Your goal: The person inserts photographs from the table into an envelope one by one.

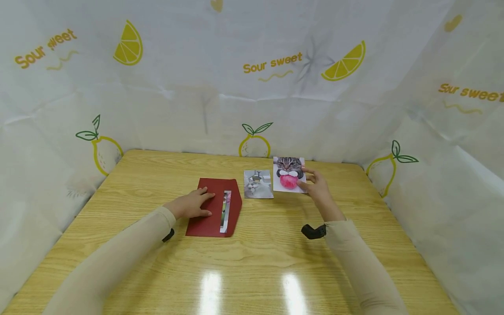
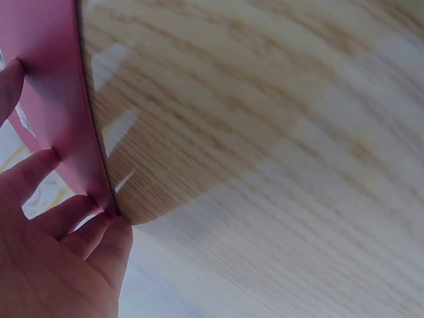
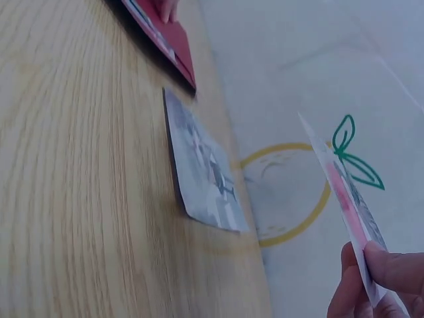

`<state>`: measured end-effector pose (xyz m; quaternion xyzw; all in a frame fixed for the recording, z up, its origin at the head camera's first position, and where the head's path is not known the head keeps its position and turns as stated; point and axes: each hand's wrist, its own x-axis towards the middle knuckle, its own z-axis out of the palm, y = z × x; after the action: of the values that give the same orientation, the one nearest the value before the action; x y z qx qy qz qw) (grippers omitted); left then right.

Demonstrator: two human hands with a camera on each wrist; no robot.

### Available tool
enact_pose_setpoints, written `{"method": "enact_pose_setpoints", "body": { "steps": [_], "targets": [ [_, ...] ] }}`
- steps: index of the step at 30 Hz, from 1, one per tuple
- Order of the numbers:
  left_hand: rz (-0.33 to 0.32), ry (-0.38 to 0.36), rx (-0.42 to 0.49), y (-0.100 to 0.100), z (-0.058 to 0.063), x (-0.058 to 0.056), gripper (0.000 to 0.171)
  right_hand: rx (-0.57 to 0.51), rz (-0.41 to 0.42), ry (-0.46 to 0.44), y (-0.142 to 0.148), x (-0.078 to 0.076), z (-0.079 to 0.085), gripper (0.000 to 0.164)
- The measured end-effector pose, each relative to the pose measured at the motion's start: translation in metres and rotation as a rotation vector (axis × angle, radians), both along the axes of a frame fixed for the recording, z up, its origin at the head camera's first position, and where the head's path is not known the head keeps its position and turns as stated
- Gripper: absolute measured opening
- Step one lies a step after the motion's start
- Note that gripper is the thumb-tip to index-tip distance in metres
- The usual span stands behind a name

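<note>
My left hand [image 1: 193, 204] rests with spread fingers on a red envelope [image 1: 202, 227], its fingertips touching the red paper in the left wrist view too. A narrow strip of a photo [image 1: 225, 212] shows beside the envelope's flap at the right; the rest of it is hidden inside. My right hand [image 1: 319, 190] pinches a cat photo [image 1: 288, 166] by its right edge, thumb in front and fingers behind. A striped cat and a pink ball appear on it. Between the two hands, a greyish photo [image 1: 258, 184] lies on the table.
The wooden table [image 1: 252, 258] ends at the back against a white curtain [image 1: 177, 113] printed with lemons. Curtain also hangs along both sides. Black wrist devices, such as the one under the right sleeve [image 1: 313, 232], sit close above the tabletop.
</note>
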<state>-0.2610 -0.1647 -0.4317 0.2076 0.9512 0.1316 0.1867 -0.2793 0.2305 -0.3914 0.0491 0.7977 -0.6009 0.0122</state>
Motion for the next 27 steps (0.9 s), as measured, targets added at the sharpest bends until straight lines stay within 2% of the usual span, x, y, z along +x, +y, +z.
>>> {"method": "enact_pose_setpoints", "body": {
  "steps": [5, 13, 21, 27],
  "targets": [
    [-0.01, 0.006, -0.006, 0.001, -0.001, 0.0, 0.071, -0.078, 0.016, 0.033, -0.015, 0.009, 0.004, 0.059],
    [-0.008, 0.003, -0.003, 0.001, -0.001, 0.001, 0.072, -0.112, 0.048, 0.059, -0.044, 0.023, 0.006, 0.063],
    [-0.008, 0.006, 0.004, 0.0, -0.001, 0.001, 0.072, -0.092, 0.151, 0.024, -0.077, 0.037, -0.01, 0.067],
    [-0.005, 0.007, -0.006, 0.001, 0.0, 0.001, 0.071, -0.075, 0.21, 0.068, -0.096, 0.045, -0.026, 0.061]
  ]
}}
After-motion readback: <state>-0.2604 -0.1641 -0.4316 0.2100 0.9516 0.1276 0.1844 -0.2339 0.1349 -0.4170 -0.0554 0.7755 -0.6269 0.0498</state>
